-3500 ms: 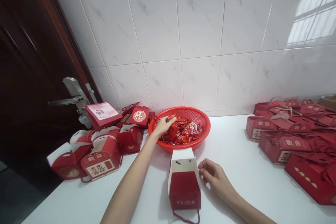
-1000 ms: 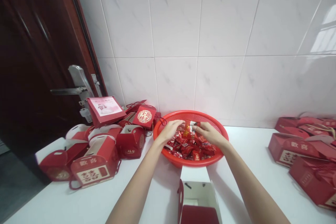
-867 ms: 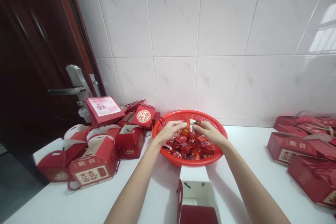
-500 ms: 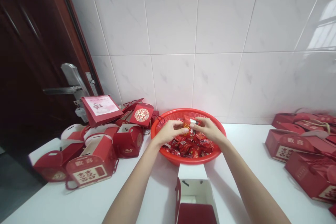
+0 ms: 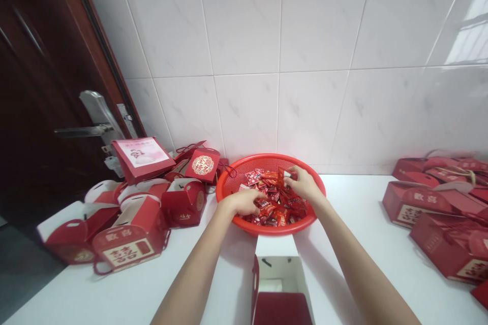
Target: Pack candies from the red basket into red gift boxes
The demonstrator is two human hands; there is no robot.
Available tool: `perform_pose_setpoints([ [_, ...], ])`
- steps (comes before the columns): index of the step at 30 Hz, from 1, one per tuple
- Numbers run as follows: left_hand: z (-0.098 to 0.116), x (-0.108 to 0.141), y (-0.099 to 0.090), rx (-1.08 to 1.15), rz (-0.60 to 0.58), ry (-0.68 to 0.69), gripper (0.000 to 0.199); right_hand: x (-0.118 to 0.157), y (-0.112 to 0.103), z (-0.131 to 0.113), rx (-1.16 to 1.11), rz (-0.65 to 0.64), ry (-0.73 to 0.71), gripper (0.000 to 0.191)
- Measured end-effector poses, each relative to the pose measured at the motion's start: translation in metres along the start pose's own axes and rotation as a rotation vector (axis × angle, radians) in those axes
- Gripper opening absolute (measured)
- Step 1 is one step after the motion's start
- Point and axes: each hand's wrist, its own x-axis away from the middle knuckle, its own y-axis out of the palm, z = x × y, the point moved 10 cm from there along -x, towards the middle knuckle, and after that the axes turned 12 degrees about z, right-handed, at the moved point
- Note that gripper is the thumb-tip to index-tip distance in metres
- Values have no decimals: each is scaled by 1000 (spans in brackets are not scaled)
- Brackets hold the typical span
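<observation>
A red plastic basket holds many wrapped candies, mostly red. My left hand reaches over its left side, fingers loosely curled and apart, touching or just above the candies; nothing shows in its grasp. At the basket's right side, my right hand pinches a red candy packet between thumb and fingers. In front of the basket stands a red gift box with its top open; its white inside shows, and its lid flap points toward the basket.
Several red gift boxes crowd the left of the white table, some with open tops. More red boxes are grouped at the right. A tiled wall rises behind, and a dark door with a metal handle is at left.
My hands have moved apart: the left lowered toward the candies at left, the right shifted right with a packet. Both were together on a packet above the basket before. The view shifted slightly.
</observation>
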Motion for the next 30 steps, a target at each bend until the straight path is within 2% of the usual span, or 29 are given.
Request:
perform_pose_setpoints([
  [3,8,8,10,-93,-132,48,65,5,6,-6,19,-49,-49,23],
  [5,13,13,14,-188,-190,89,70,6,4,-13,45,-15,-110,34],
  [8,16,15,16,-282,-210,113,71,7,0,-23,61,48,-189,51],
  [10,16,15,16,-295,-205,112,71,8,3,-26,52,28,-218,57],
  [12,16,15,15,-287,-192,108,65,9,8,-28,49,-2,-244,58],
  [15,17,14,15,-285,-179,90,45,10,11,-30,71,-19,-283,54],
  [19,18,17,18,-256,-224,50,30,11,12,-33,150,-29,-309,44],
  [21,23,17,15,-189,-206,61,26,13,11,-37,137,-48,-317,36],
  [25,46,14,-3,24,-54,205,24,18,16,-45,-40,-152,-322,18],
  [28,56,13,-17,211,54,267,26,21,23,-44,-195,-269,-272,16],
  [30,58,13,-24,324,97,275,26,23,27,-43,-222,-327,-248,19],
])
